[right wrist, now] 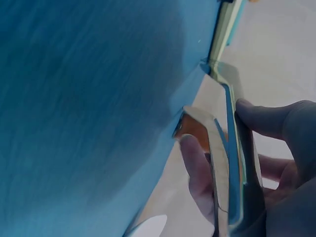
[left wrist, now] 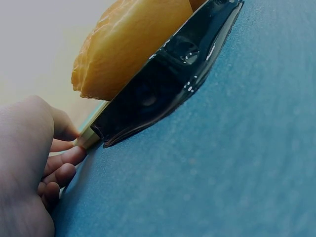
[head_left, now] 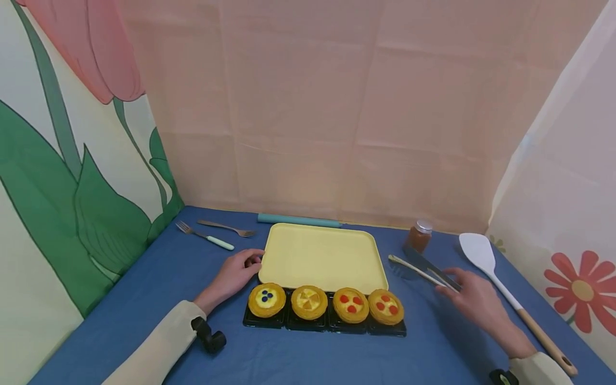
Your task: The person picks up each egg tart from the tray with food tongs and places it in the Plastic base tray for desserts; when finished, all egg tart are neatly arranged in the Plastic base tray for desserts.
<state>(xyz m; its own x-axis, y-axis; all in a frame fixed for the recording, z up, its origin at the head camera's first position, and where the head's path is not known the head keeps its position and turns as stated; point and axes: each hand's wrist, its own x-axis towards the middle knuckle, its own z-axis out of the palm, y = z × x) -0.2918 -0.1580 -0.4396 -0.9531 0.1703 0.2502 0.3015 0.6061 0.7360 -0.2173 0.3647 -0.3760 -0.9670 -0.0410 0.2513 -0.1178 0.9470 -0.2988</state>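
My left hand (head_left: 240,268) pinches the left edge of a pale yellow rectangular tray (head_left: 317,256), thumb above and fingers lower, as the left wrist view shows. In front of the tray lies a black plastic holder (head_left: 308,324) in joined sections. Tarts stand on it in a row: one with blue dots (head_left: 267,300), one with yellow wedges (head_left: 309,302), two with red pieces (head_left: 351,305). To the right, my right hand (head_left: 474,299) holds metal tongs (right wrist: 219,165) between thumb and fingers. Their two arms stand apart with nothing between them, tips pointing towards the tray.
Two forks, one with a pale green handle (head_left: 220,243) and one copper-coloured (head_left: 231,229), lie back left. A teal roll (head_left: 298,220) is behind the tray. A silver-lidded brown jar (head_left: 418,237) stands back right. A white spatula (head_left: 477,253) with a wooden handle lies far right.
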